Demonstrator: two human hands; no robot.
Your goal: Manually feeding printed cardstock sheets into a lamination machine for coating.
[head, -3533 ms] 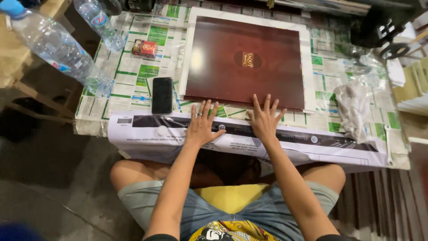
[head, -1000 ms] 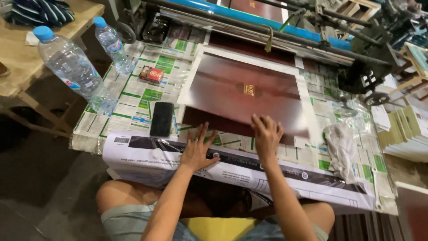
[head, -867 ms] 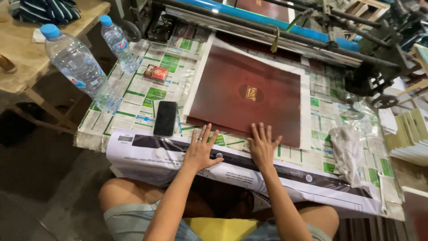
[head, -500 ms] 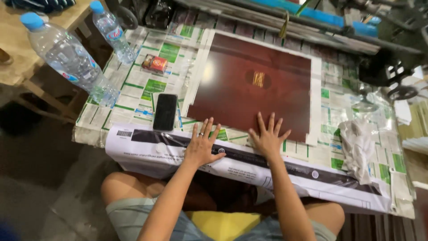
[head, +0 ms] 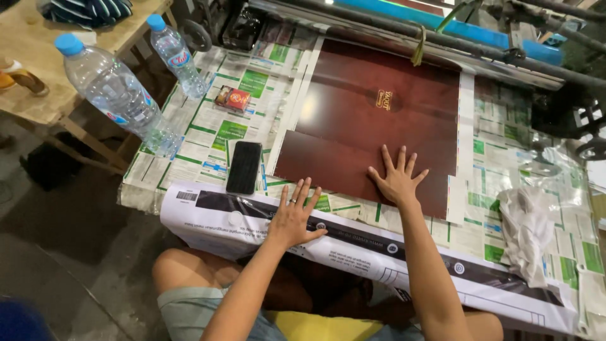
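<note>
A glossy dark red sheet (head: pixel 372 120) with a small gold emblem lies flat on the newspaper-covered table (head: pixel 227 126). My right hand (head: pixel 398 180) rests flat on the sheet's near edge, fingers spread. My left hand (head: pixel 295 216) lies flat, fingers apart, on the white and black printed paper (head: pixel 353 243) that hangs over the table's front edge, just short of the red sheet. Neither hand holds anything.
A black phone (head: pixel 244 167) lies left of the sheet, a small red box (head: pixel 232 98) beyond it. Two plastic water bottles (head: pixel 117 95) (head: pixel 175 55) stand at the left edge. A crumpled white cloth (head: pixel 527 230) lies at the right. Machine rollers (head: pixel 442 35) run along the back.
My right hand has slid forward onto the red sheet's near edge. My left hand stays on the printed paper. The view has shifted slightly.
</note>
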